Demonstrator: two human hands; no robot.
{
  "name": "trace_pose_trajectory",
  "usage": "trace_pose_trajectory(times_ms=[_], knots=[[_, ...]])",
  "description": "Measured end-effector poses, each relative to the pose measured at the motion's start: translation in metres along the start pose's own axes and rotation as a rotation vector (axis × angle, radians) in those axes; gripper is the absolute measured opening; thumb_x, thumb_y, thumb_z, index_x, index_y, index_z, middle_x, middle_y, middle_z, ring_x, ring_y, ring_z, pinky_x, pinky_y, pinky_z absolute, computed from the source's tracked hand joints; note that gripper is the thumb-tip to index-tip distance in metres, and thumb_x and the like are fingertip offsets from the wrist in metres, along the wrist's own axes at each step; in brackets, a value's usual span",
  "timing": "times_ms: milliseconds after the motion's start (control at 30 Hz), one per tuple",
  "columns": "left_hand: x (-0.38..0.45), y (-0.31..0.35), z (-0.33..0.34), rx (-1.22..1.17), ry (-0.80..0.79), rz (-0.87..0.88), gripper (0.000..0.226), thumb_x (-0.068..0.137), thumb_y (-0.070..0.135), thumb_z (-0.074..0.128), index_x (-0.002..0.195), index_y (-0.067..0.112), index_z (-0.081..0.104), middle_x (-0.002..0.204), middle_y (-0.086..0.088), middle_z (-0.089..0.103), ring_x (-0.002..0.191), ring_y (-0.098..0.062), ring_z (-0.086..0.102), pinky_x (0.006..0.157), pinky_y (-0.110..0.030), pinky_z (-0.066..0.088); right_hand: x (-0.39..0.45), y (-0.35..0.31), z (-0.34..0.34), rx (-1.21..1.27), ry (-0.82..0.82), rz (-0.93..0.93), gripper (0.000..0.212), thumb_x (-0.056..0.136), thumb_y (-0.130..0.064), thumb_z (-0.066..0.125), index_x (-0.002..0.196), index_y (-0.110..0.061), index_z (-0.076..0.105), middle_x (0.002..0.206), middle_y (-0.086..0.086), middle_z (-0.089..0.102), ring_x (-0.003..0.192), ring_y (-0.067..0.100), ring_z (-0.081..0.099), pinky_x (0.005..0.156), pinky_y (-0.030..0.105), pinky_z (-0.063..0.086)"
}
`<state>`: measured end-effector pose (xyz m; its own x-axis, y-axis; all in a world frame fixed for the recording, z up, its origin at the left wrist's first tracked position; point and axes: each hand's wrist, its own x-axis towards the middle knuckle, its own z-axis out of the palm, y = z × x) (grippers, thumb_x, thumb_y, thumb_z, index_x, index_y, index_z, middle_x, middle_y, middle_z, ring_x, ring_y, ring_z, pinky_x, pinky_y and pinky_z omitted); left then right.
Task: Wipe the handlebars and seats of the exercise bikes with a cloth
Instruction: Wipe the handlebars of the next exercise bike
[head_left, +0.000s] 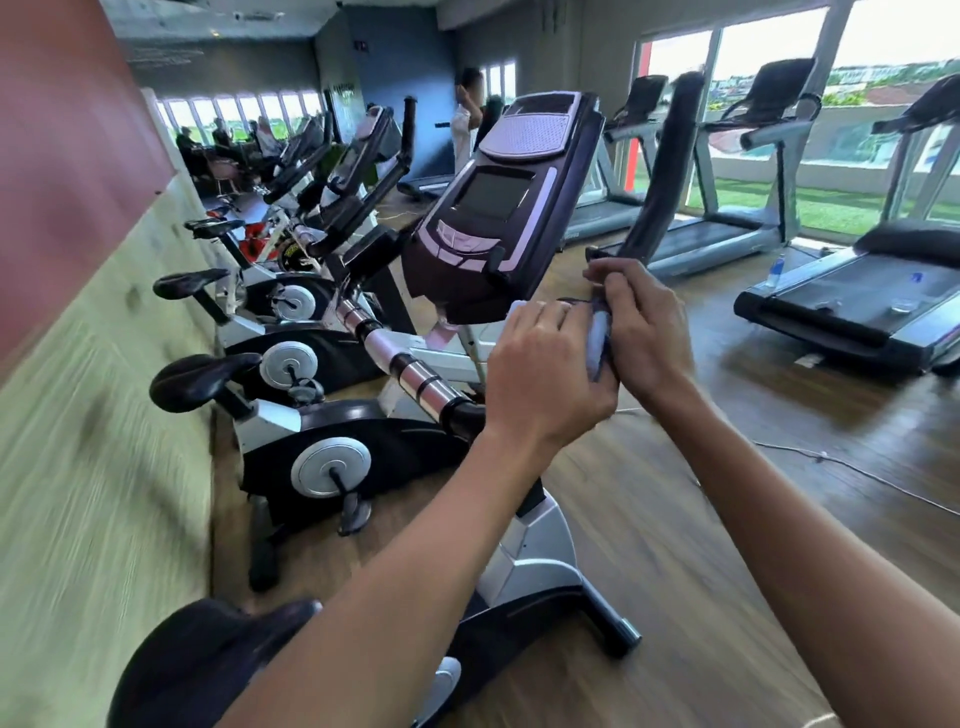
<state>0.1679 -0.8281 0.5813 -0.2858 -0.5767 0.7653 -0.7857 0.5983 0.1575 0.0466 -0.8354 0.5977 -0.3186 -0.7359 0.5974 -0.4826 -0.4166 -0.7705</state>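
Pale blue folded cloth (598, 338) pinched between left hand (540, 374) and right hand (641, 332); advised: wrap around black handlebar (665, 171), wiping full length.

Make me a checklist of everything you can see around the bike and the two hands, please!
Surface: wooden floor, bare beside the nearest bike.
Job's things: nearest exercise bike with console; its seat low in view; light blue cloth bunched between both hands below the console.
Clutter: water bottle standing by a treadmill.
Grippers: left hand and right hand both grip the cloth.
Cables: thin white cable trailing across the floor.
Surroundings: row of bikes along the left wall, treadmills by large windows, a person standing far back.
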Motion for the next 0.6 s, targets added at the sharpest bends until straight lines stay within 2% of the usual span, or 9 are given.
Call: trace_pose_trajectory(times_ms=[100,167,300,433,500,600], knots=[[-0.032,-0.015,0.004,-0.071,0.143,0.029,0.025,0.087,0.028,0.06,0.098,0.008,0.07,0.096,-0.009,0.069,0.093,-0.032,0.06,0.092,-0.041,0.048,-0.01,-0.002,0.006,0.034,-0.06,0.102,0.042,0.109,-0.032,0.034,0.122,-0.016,0.07,0.119,-0.005,0.072,0.112,0.008,0.062,0.102,0.03,0.045],[-0.041,-0.025,0.006,-0.097,0.19,0.087,0.025,0.087,0.025,0.062,0.097,0.004,0.07,0.094,-0.012,0.068,0.09,-0.034,0.061,0.092,-0.044,0.05,-0.014,-0.002,0.004,-0.01,-0.089,0.108,0.043,0.111,-0.033,0.031,0.126,-0.017,0.068,0.125,-0.005,0.069,0.118,0.01,0.06,0.108,0.033,0.043],[-0.005,-0.039,0.005,-0.192,0.139,0.105,0.019,0.087,0.022,0.061,0.087,0.004,0.067,0.083,-0.012,0.063,0.078,-0.033,0.057,0.076,-0.043,0.049,-0.011,-0.012,0.005,-0.049,-0.165,0.165,0.052,0.11,-0.044,0.025,0.129,-0.018,0.065,0.131,-0.003,0.066,0.125,0.015,0.057,0.111,0.035,0.04],[0.01,-0.051,0.005,-0.336,0.055,-0.022,0.031,0.092,0.034,0.055,0.098,0.007,0.069,0.094,-0.009,0.07,0.087,-0.032,0.064,0.074,-0.041,0.053,-0.002,-0.026,0.017,-0.032,-0.166,0.283,0.076,0.097,-0.068,0.02,0.14,-0.02,0.06,0.142,-0.003,0.061,0.131,0.011,0.054,0.118,0.04,0.035],[-0.001,-0.053,0.005,-0.368,0.082,-0.031,0.033,0.092,0.035,0.053,0.098,0.008,0.071,0.092,-0.008,0.071,0.085,-0.031,0.064,0.071,-0.04,0.053,0.0,-0.031,0.025,-0.12,-0.185,0.299,0.079,0.098,-0.07,0.017,0.147,-0.019,0.053,0.152,0.0,0.051,0.144,0.015,0.041,0.124,0.042,0.025],[-0.024,-0.065,0.002,-0.322,0.143,0.123,0.021,0.089,0.024,0.061,0.091,0.005,0.069,0.085,-0.009,0.067,0.079,-0.032,0.062,0.074,-0.04,0.052,-0.005,-0.035,0.032,-0.307,-0.209,0.251,0.064,0.109,-0.053,0.012,0.154,-0.019,0.045,0.164,0.004,0.034,0.157,0.016,0.01,0.125,0.03,0.004]])
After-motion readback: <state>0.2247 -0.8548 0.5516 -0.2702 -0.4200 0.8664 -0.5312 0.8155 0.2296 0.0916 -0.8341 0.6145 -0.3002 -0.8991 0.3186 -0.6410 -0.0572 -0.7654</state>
